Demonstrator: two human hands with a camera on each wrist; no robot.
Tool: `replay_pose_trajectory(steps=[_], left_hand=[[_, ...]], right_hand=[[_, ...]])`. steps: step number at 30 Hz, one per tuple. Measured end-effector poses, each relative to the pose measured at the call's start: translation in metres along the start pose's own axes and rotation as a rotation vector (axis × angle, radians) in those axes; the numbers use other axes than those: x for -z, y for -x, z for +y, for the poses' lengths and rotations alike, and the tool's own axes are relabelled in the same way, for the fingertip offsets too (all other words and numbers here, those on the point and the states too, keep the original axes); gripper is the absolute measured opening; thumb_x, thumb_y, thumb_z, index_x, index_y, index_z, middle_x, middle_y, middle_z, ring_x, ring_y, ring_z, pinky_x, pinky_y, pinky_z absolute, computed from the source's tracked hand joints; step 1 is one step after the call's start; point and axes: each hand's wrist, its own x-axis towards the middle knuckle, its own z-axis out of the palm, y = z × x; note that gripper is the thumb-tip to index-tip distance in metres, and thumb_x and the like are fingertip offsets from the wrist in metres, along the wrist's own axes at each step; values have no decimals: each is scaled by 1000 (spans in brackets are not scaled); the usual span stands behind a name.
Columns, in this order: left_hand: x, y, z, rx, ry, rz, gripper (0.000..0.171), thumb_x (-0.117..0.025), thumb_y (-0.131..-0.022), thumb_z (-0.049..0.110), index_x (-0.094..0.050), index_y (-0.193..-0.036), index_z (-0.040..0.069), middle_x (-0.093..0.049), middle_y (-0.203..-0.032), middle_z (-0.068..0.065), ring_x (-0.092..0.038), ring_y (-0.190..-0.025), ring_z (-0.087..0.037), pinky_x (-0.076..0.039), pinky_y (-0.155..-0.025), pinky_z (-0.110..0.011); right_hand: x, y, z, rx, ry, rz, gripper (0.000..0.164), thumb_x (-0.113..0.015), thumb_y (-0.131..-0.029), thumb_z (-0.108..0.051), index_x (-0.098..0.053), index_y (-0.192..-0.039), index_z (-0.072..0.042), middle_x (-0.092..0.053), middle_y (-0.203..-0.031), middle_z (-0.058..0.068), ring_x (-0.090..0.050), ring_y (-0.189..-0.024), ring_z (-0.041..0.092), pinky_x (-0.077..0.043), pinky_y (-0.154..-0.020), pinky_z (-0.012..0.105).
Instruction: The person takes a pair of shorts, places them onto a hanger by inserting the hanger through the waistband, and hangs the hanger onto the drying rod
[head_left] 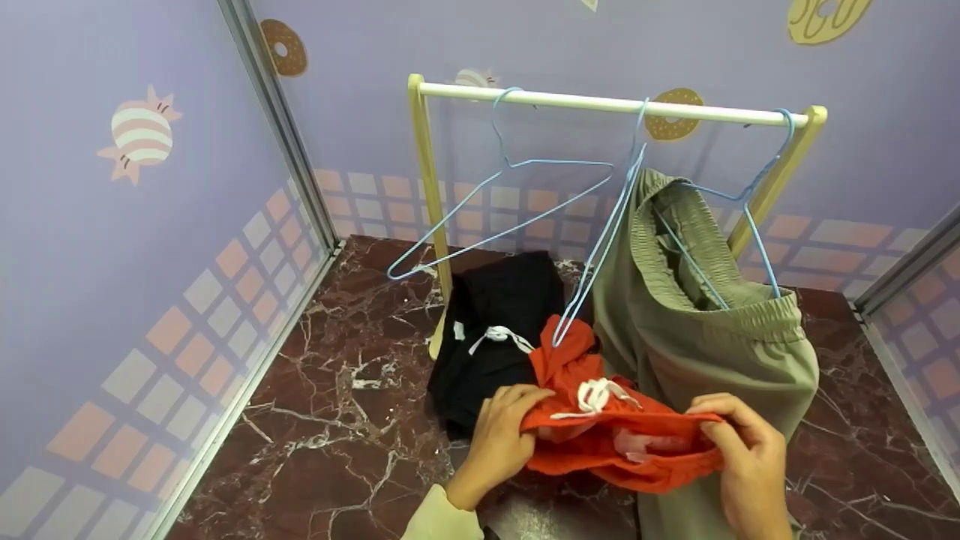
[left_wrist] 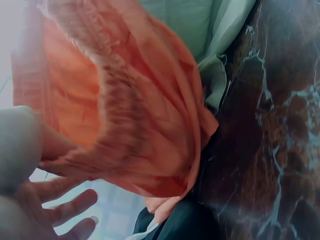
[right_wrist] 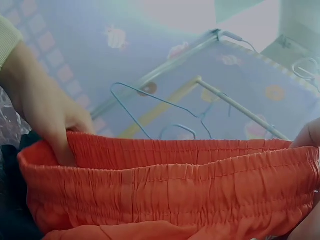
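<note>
A pair of red shorts [head_left: 656,480] with a gathered elastic waistband and a white drawstring [head_left: 596,396] is held up in front of the rack, its waist opening facing up. My left hand [head_left: 504,429] grips the left end of the waistband [right_wrist: 165,185], thumb inside the opening. At the other end, my right hand [head_left: 752,459] pinches the waistband between thumb and fingers. An empty blue wire hanger [head_left: 600,247] hangs edge-on just beyond the shorts, its lower end overlapping them in the head view.
A white rail [head_left: 585,101] on wooden posts carries another bare blue hanger [head_left: 480,240] at left. Green pants [head_left: 675,360] hang from a third hanger [head_left: 759,232] at right. Black clothing [head_left: 502,300] with a white string lies on the dark marbled floor [head_left: 337,420].
</note>
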Motion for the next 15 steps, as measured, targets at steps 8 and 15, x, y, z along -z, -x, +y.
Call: replay_pose_trajectory(steps=[8, 15], left_hand=[[15, -1, -8, 186, 298, -49, 39, -62, -69, -1, -65, -99, 25, -64, -88, 9, -60, -78, -8, -47, -69, -24], [18, -3, -12, 317, 781, -183, 23, -57, -78, -4, -66, -91, 12, -65, -78, -8, -58, -66, -10, -49, -61, -23]], right_hand=[[14, -5, 8, -107, -33, 139, 11, -48, -86, 13, -59, -88, 15, -64, -85, 10, -60, -74, 14, -50, -60, 22], [20, -12, 26, -264, 111, 173, 24, -62, -86, -7, -58, -100, 12, -63, -77, 3, -56, -63, 11, -47, -51, 23]])
